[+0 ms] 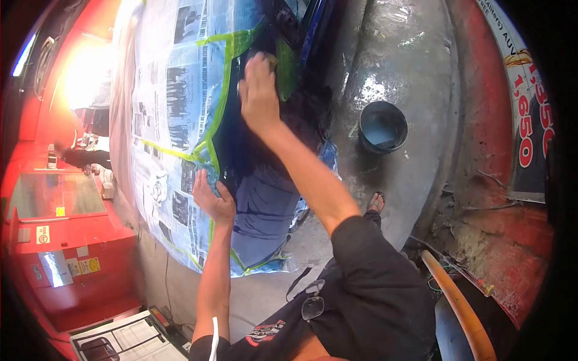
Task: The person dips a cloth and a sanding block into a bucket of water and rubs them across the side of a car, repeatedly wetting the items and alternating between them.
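A dark blue car panel [229, 129] runs down the middle of the head view, bordered by green masking tape [226, 84] and newspaper sheets [174, 78]. My right hand [259, 93] lies on the panel's upper part, fingers bunched together. A small yellowish-brown edge shows beside its fingertips; what kind of thing it is I cannot make out. Lower down, my left hand [214, 201] grips a crumpled light blue cloth [209, 172] where the tape lines meet. The lower panel, wet-looking and greyish, carries dark streaks.
A dark bucket [383, 127] with greyish water stands on the wet concrete floor [415, 66], right of the car. At left are red cabinets [72, 234] and a bright lamp [90, 72]. A curved orange-brown bar [457, 301] is at lower right, near a red wall [500, 259].
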A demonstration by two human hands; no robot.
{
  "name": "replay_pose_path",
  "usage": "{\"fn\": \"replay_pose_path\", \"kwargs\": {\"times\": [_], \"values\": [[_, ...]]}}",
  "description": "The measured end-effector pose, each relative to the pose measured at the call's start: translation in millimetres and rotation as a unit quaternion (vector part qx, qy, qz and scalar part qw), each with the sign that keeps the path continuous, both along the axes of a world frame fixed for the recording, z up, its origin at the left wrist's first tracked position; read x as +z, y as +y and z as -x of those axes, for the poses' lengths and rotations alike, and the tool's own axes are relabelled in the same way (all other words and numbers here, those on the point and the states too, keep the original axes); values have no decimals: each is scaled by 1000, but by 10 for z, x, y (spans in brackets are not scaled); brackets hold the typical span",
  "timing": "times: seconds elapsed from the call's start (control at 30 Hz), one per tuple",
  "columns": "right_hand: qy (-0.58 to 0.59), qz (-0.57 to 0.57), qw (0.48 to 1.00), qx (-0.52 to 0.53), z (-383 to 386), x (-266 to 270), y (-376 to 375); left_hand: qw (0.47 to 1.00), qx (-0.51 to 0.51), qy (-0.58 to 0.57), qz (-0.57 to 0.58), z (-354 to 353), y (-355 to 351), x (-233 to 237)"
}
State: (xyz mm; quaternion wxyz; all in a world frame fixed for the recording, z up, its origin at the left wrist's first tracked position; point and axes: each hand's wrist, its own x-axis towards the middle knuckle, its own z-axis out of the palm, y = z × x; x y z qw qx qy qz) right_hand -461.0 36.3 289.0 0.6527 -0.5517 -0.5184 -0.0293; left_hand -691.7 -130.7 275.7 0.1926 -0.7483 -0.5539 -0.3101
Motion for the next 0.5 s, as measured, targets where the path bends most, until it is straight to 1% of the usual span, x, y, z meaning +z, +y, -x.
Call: {"fn": "replay_pose_path", "kwargs": {"times": [0.03,0.13,0.17,0.27,0.3,0.4,0.43,0.47,0.5], "values": [[-44,14,998,38,67,-59,-236,1000,2,2,-1,-12,10,9],[-35,11,999,9,-242,25,132,1000,3,3,0,-2,8,-9],[-7,47,999,-3,-321,109,313,1000,2,3,4,15,-15,-7],[31,38,998,-28,-118,169,254,1000,2,-1,2,-19,0,-7],[-1,26,1000,-10,-13,99,106,1000,2,2,1,-5,1,-12],[-10,-10,1000,16,-222,89,119,1000,1,0,-1,-19,26,0],[30,13,999,-21,-325,97,393,1000,2,-2,0,-10,5,-3],[115,35,993,-2,-482,205,589,1000,4,0,1,15,-7,-5],[124,50,991,-5,-491,245,669,1000,6,1,0,20,10,-3]]}}
